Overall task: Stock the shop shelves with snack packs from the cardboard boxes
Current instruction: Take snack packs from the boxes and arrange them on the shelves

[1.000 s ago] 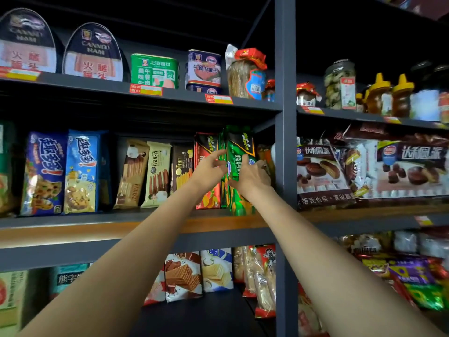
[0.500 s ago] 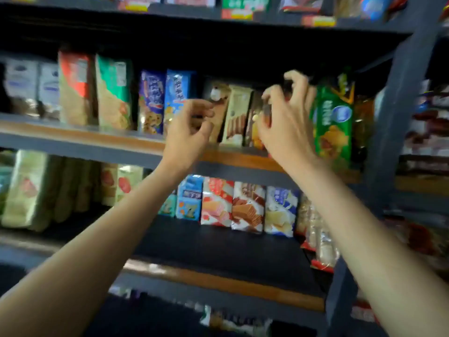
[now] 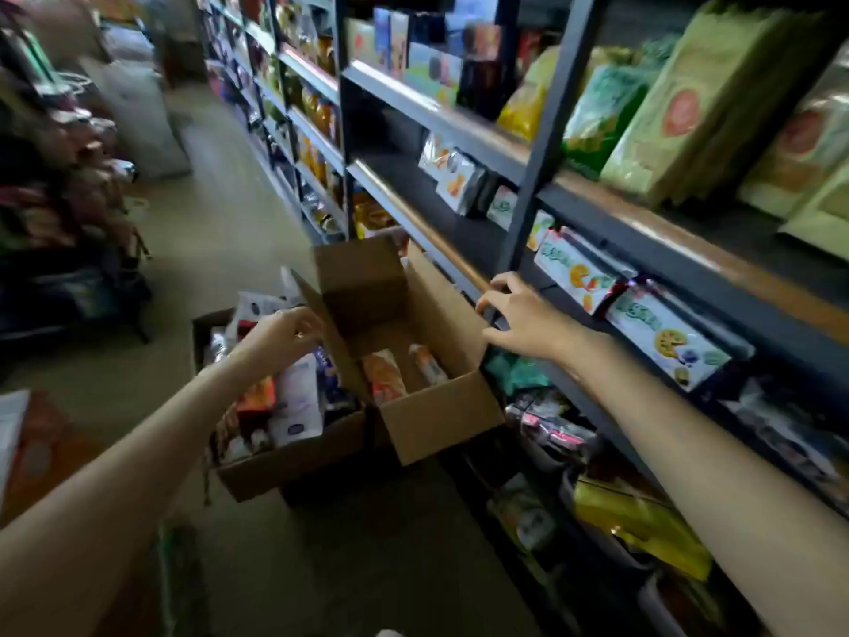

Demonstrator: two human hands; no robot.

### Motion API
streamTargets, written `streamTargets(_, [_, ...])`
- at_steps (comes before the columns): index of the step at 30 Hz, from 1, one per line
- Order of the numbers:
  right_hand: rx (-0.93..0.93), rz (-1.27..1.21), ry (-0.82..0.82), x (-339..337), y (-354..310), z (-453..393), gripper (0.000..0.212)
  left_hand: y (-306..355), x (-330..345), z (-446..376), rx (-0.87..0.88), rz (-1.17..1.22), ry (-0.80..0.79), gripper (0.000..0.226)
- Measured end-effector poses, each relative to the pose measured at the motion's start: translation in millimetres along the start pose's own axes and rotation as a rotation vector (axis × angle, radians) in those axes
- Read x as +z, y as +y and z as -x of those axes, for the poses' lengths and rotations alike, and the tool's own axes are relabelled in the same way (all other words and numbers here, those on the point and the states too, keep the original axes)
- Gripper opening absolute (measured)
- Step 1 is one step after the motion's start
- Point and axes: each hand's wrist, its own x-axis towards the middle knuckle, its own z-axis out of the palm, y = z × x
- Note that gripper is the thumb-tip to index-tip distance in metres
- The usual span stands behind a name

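Note:
Two open cardboard boxes stand on the floor beside the shelving. The left box [image 3: 294,462] is packed with several mixed snack packs [image 3: 296,400]. The right box [image 3: 436,418] holds two orange packs [image 3: 383,377] at its bottom. My left hand [image 3: 280,335] hovers over the left box with fingers loosely curled, holding nothing. My right hand [image 3: 519,314] is above the right box's far edge, next to the shelf edge [image 3: 441,243], fingers spread and empty. Stocked shelves [image 3: 643,232] run along the right.
A narrow aisle floor [image 3: 220,213] runs away between the shelving and a cluttered rack of goods [image 3: 59,186] on the left. A white sack [image 3: 138,117] stands further down the aisle. An orange carton [image 3: 32,448] sits at my lower left.
My view has swung from the upper snack shelf down to the boxes on the floor. Both hands left the packs on the shelf and dropped toward the boxes, empty.

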Motion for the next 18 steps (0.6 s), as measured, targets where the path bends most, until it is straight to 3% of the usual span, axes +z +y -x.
streamTargets(7, [-0.077,-0.089,-0.371,90.4,-101.4,-120.0,0.039,-152.4,-39.1,4.9,-0.436,-0.017,-0.016,0.019])
streamTargets(13, [-0.168,-0.147,-0.536,198.0,-163.0,-187.5,0.034,-205.7,-22.0,-11.9,-0.564,0.025,-0.045,0.021])
streamTargets(18, [-0.013,-0.301,-0.557,257.3,-200.4,-248.3,0.053,-223.4,-19.1,-48.3,-0.602,0.008,-0.058,0.023])
